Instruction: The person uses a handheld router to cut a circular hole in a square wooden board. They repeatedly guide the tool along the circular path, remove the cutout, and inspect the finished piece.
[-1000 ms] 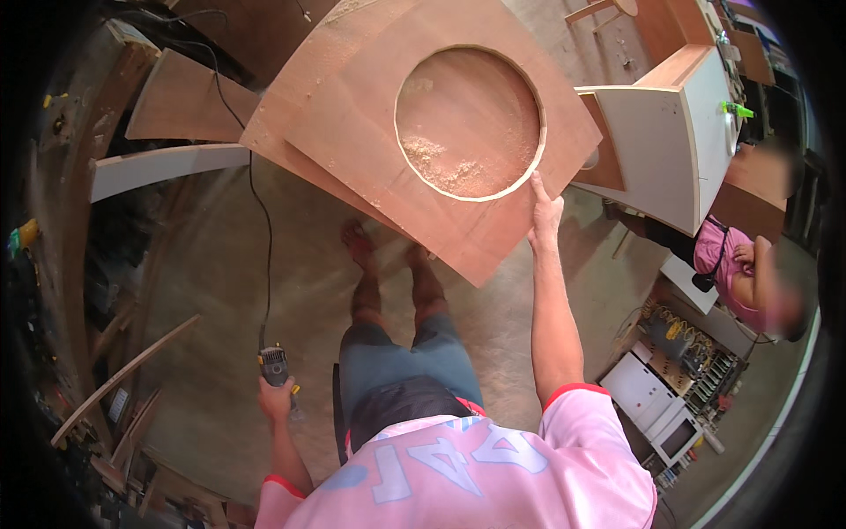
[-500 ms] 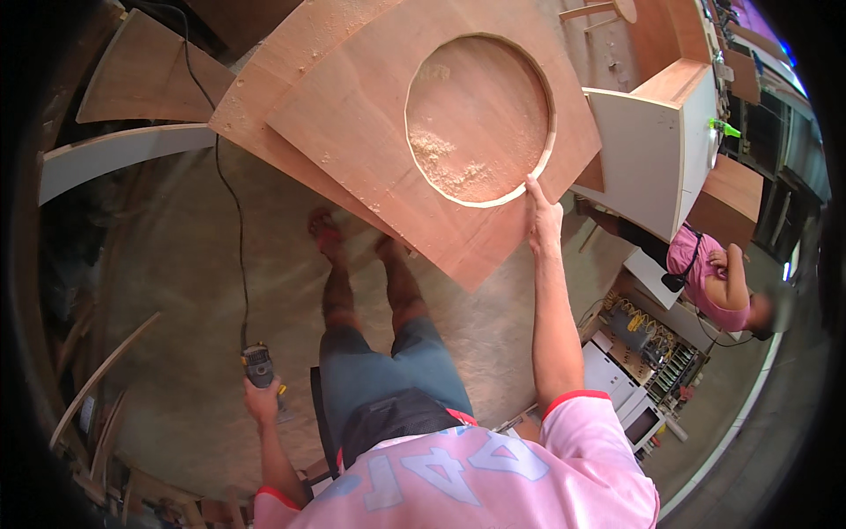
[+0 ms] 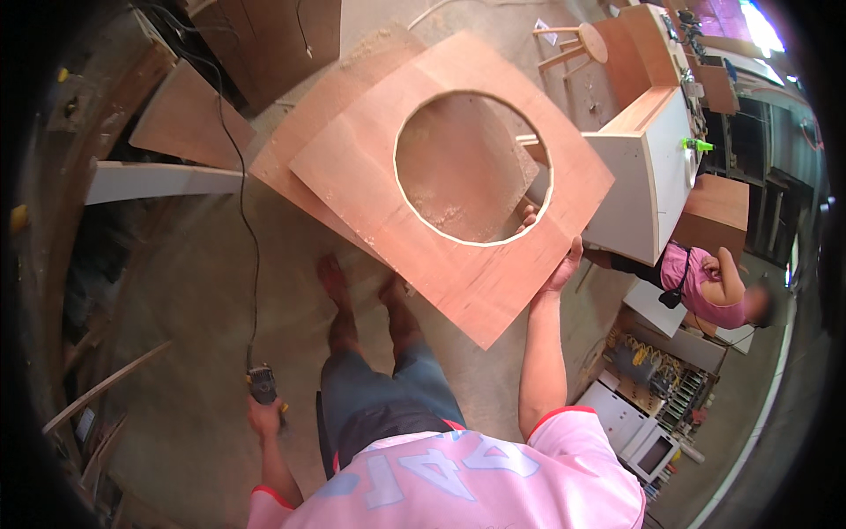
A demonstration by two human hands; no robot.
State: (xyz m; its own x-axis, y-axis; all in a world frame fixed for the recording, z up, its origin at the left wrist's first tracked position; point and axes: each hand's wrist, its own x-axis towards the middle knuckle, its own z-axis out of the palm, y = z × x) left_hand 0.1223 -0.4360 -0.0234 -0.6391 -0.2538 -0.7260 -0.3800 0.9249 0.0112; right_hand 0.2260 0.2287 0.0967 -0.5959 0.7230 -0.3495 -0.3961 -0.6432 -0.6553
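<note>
Since half a second ago, the right hand has moved from the rim of the round cutout to the outer edge of the upper panel, and that panel now sits differently over the lower board: past the lower board's edge, other things show through the cutout at its 3 o'clock.

With 12 at the top of the view, the upper panel, a flat reddish-brown sheet, lies at 12 to 1 o'clock, one corner pointing to 6 o'clock. The right hand grips its edge on the panel's 4 o'clock side, thumb at the edge and fingers reaching underneath, their tips visible through the cutout near its 4 to 5 o'clock. Pale sawdust lies on the lower board, seen through the cutout. Whether the two sheets touch all along cannot be told.

Between 7 and 8 o'clock the left hand hangs low, closed around a dark power tool with yellow parts; its cord runs up toward 10 o'clock.

At 2 o'clock stands a white cabinet with a bright green object on it. Toward 1 o'clock is a wooden stool. Near 3 o'clock another person in pink has arms folded. A curved white strip lies between 9 and 10 o'clock.
</note>
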